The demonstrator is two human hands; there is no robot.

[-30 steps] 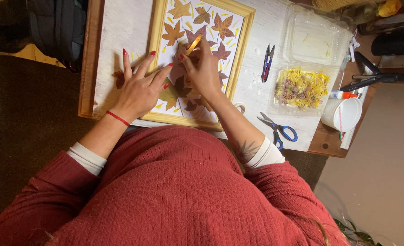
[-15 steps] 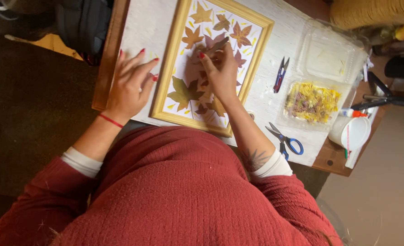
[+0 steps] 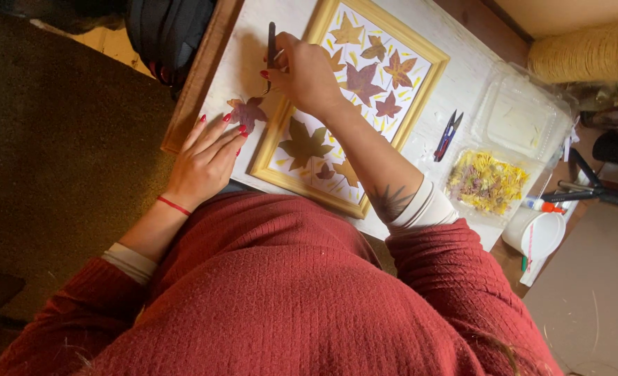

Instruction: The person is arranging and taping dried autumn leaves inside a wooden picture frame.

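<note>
White tabletop [image 3: 455, 76] | brown carpet [image 3: 51, 139] | left hand [image 3: 204, 157] flat on leaf [image 3: 248, 111] | right hand [image 3: 305, 73] pinching tweezers [image 3: 271, 42]

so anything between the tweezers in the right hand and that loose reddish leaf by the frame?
Nothing visible. The tweezers in the right hand point down at the reddish leaf on the white table, left of the yellow frame. Left hand fingers touch the leaf's near edge, off that line.

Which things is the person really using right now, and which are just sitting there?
In use:
left hand touching the reddish leaf
right hand holding the dark tweezers
yellow frame with leaves

Lying about:
small snips
clear box of dried flowers
white cup
</note>
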